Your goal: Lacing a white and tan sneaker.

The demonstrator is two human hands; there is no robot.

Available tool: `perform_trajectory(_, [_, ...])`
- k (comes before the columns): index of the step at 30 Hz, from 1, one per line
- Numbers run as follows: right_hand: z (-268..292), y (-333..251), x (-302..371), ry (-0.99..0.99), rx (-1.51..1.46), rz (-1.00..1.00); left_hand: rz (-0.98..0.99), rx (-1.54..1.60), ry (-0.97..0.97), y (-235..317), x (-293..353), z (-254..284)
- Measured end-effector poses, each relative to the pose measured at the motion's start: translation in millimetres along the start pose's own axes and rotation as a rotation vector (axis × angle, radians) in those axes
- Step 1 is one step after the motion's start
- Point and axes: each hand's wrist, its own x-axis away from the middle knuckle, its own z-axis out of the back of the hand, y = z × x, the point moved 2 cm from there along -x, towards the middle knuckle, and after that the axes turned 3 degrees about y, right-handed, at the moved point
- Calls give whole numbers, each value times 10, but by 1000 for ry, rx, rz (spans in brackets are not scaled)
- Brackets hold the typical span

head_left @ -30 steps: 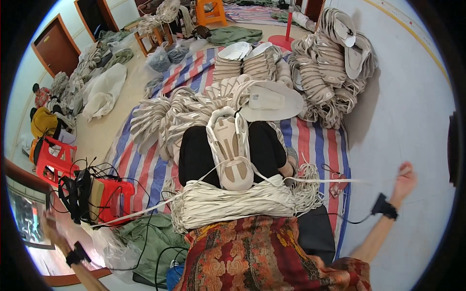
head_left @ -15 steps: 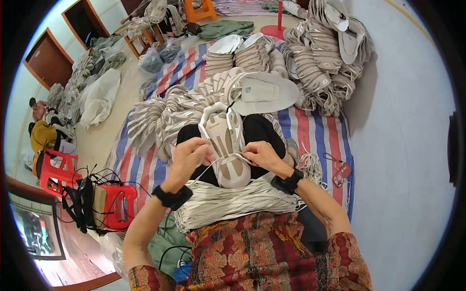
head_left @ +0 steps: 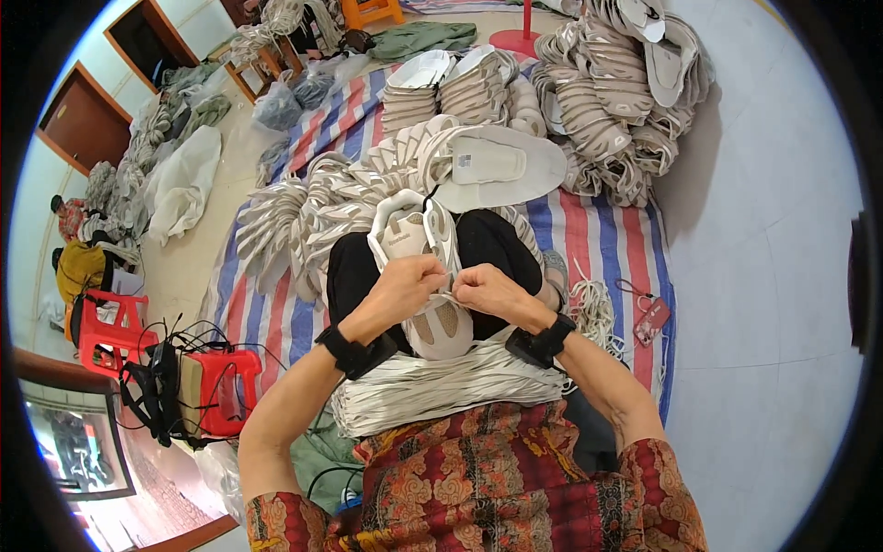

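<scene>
A beige and white shoe upper [head_left: 440, 333] lies between my black-clad knees, its toe toward me and its padded collar away. Both hands meet over its lacing area. My left hand [head_left: 409, 287] has its fingers pinched together across the middle of the upper, covering part of it. Close beside it, my right hand [head_left: 492, 294] is closed at the upper's right edge. A thin pale shoelace shows at their fingertips; its ends are hidden. Across my lap lies a thick bundle of off-white laces [head_left: 451, 391].
Nested shoe uppers [head_left: 276, 230] are heaped beyond my knees, with a white sole-shaped piece [head_left: 538, 170] on top. More stacks [head_left: 607, 92] stand far right. A striped sheet [head_left: 635, 248] covers the floor. Red stools [head_left: 235, 391] with cables stand left; a red card-like item [head_left: 651, 320] lies right.
My left hand has moved right and slightly up across the shoe upper, close to my right hand. The right hand has shifted slightly left, and its fingers are more curled.
</scene>
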Motion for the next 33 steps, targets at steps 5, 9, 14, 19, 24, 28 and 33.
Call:
perform_trajectory(5, [-61,-48,10,51,77,-27,-253,-418,17,-65,-90,-69])
perform_trajectory(9, [-18,-45,21,26,71,-19,-21,-124,-59,-90,-92,-9])
perform_trajectory(14, [-100,-57,6,78,220,101,-221,-364,-31,-129,-108,-51])
perform_trajectory(19, [-61,18,15,4,-59,15,-175,-237,15,-90,-37,-38])
perform_trajectory(24, [-56,58,65,36,-192,-47,-151,-122,41,-81,-1,-55])
perform_trajectory(28, [-55,-37,32,45,43,128,-173,-83,7,-164,-5,-37])
perform_trajectory(33, [-10,-468,45,170,921,800,-91,260,237,-263,35,58])
